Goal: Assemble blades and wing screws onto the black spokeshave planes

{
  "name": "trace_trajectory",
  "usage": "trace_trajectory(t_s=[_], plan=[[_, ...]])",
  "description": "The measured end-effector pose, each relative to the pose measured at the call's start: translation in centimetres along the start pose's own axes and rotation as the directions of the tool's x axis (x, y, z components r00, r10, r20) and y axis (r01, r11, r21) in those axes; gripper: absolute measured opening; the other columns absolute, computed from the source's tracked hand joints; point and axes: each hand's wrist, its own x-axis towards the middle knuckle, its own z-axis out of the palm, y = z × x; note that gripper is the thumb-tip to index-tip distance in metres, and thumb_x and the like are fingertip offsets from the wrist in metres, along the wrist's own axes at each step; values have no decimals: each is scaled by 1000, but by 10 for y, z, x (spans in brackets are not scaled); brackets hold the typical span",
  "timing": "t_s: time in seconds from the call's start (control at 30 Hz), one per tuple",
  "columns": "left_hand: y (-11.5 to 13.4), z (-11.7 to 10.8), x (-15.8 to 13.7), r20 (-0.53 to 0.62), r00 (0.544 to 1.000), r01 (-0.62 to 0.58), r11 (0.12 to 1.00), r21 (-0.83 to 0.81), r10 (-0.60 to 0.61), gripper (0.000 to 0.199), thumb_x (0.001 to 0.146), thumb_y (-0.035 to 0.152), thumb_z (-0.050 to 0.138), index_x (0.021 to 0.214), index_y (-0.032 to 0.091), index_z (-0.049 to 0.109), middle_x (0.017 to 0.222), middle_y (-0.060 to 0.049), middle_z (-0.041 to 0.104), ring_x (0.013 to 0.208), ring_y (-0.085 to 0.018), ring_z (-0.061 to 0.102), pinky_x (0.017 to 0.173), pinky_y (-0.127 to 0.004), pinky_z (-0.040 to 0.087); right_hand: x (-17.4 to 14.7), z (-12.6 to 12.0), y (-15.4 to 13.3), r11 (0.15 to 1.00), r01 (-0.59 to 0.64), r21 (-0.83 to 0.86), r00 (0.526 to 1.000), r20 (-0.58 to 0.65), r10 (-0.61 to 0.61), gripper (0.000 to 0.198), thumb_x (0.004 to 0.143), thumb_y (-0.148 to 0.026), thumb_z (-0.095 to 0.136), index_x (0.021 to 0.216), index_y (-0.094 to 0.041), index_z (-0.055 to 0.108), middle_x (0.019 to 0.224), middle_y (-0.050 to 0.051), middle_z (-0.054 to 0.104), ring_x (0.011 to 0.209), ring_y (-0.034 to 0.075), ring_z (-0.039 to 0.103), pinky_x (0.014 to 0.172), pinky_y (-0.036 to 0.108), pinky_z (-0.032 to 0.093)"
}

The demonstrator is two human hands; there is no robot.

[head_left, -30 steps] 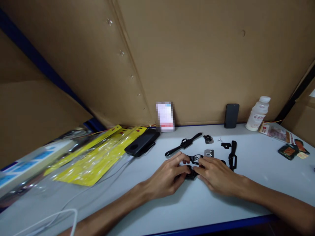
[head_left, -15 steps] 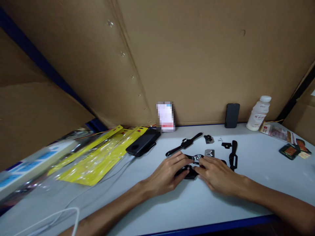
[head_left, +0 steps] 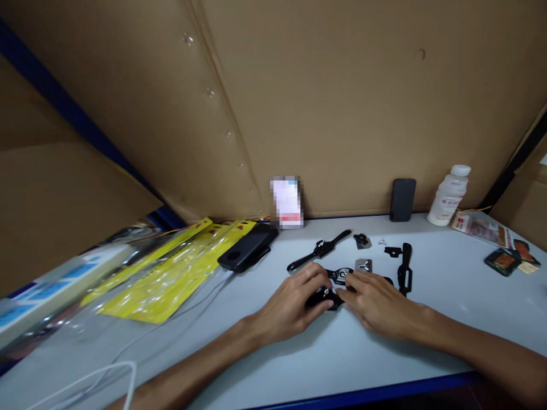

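Observation:
A black spokeshave [head_left: 328, 300] lies low on the table under both hands, largely covered by fingers. My left hand [head_left: 294, 299] is closed on its left part, thumb in front and fingers behind. My right hand [head_left: 376, 302] is closed at its right end, fingertips pressed against it. Just behind my fingers is a second black spokeshave body [head_left: 341, 277]. A flat metal blade [head_left: 364, 266] with a small silver screw on it rests beyond my right hand. A further spokeshave [head_left: 325, 248] lies diagonally behind my left hand.
Behind and right are a blade with a black cap [head_left: 362, 241], a silver thumbscrew [head_left: 382, 242], a black cap piece [head_left: 392, 251] and another spokeshave body [head_left: 405, 270]. Yellow packages [head_left: 171, 279], a black device [head_left: 248, 247], phones and a bottle [head_left: 448, 196] stand around the table.
My left fingers have drawn in slightly and the left thumb has shifted right along the near spokeshave's front. My right hand stays nearly in place.

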Motion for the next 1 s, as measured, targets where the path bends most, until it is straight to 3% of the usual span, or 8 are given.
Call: trace_trajectory(t_s=[0.1, 0.2, 0.33, 0.57, 0.73, 0.87, 1.0], plan=[[-4, 3, -1, -43, 997, 66, 997, 25, -65, 9, 97, 23, 57, 103, 19, 62, 100, -7, 61, 89, -20, 59, 75, -33, 53, 0, 0, 0, 1000, 4, -10, 1000, 1, -4, 28, 93, -6, 49, 113, -10, 68, 99, 13, 65, 94, 27, 61, 84, 42, 52], [-7, 3, 0, -26, 1000, 1, 999, 44, 0, 20, 98, 13, 48, 95, 18, 67, 98, -7, 60, 90, -19, 58, 75, -31, 52, -1, 1, 1, 999, 0, -38, 1000, 16, 1, 30, 93, -5, 48, 114, -10, 68, 101, 13, 65, 95, 26, 61, 86, 40, 51], [-7, 1, 2, -15, 997, -76, 996, 36, 77, 30, 95, 6, 45, 101, 19, 71, 98, -7, 59, 89, -19, 57, 75, -31, 50, 0, -1, 1, 999, 8, -48, 1000, 23, -7, 28, 94, -7, 49, 113, -10, 68, 99, 12, 65, 92, 25, 61, 81, 38, 51], [-7, 0, 2, -5, 996, -94, 995, 21, 94, 33, 92, 2, 44, 94, 18, 72, 95, -7, 60, 87, -18, 57, 72, -29, 51, 1, -3, -2, 999, 14, -50, 999, 36, -12, 29, 93, -7, 50, 116, -10, 68, 99, 12, 65, 93, 26, 61, 82, 39, 51], [-2, -2, 2, 15, 992, -125, 992, -13, 125, 28, 88, 1, 46, 88, 18, 68, 96, -7, 59, 88, -19, 57, 74, -32, 51, 0, 0, -2, 999, 26, -25, 999, -19, -27, 27, 93, -7, 48, 112, -10, 68, 99, 13, 66, 93, 26, 62, 84, 41, 52], [1, -1, 1, 39, 996, -87, 994, 66, 84, 11, 92, 15, 54, 98, 18, 64, 102, -8, 58, 92, -22, 57, 77, -35, 53, 0, 1, -3, 999, 25, -31, 1000, -12, -25, 25, 93, -7, 51, 112, -10, 68, 102, 13, 66, 97, 26, 62, 88, 40, 51], [-1, 1, 0, -3, 992, -119, 966, 229, 123, 14, 100, 19, 49, 104, 17, 62, 99, -8, 60, 86, -21, 55, 71, -32, 52, 1, 1, -4, 1000, 12, -22, 1000, 4, -12, 23, 94, -7, 51, 109, -9, 69, 100, 13, 65, 97, 26, 63, 88, 40, 51]])
